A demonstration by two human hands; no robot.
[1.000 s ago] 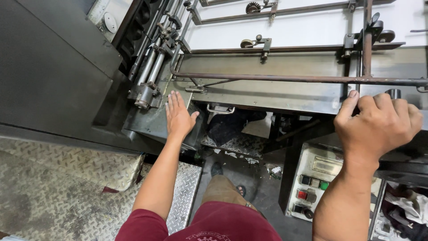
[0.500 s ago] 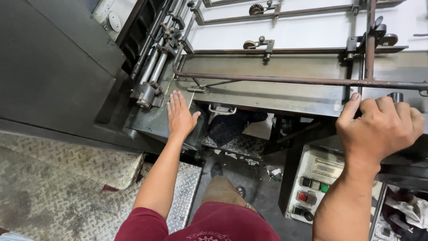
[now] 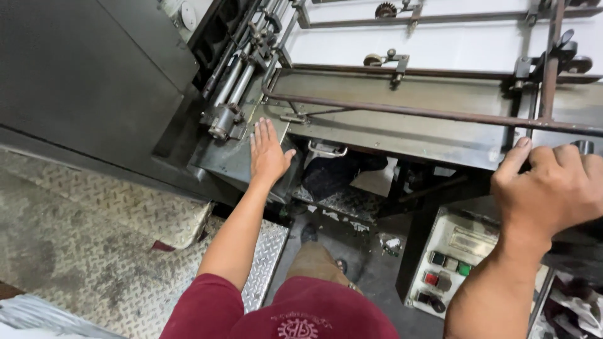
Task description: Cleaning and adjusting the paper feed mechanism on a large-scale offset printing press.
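1. Nearest: maroon shirt at the bottom edge with a pale round emblem on the chest; tan trouser leg and dark shoe below, on the dark floor.
2. Bottom left: diamond-plate step, worn and grey, with a brighter plate corner beside the leg.
3. Bottom right: cream control box, rectangular, with a row of small buttons (dark, pale, green on top; red and dark below) and a blank pale nameplate above them.
4. Right hand: fingers curled closed over the near right edge of the machine table. I cannot tell what it grips underneath.
5. Left hand: open and flat, fingers together, palm pressed on the table's near left corner, just beside the small metal roller end.
6. Progress, as judged: both hands only brace on the machine; nothing is lifted or loaded, so any adjusting remains undone.
7. Mid: a long rusty rod crosses the table; a metal handle sits under its near edge.
8. Far: white sheet surface with small guide wheels on bars; dark grey housing at the left.
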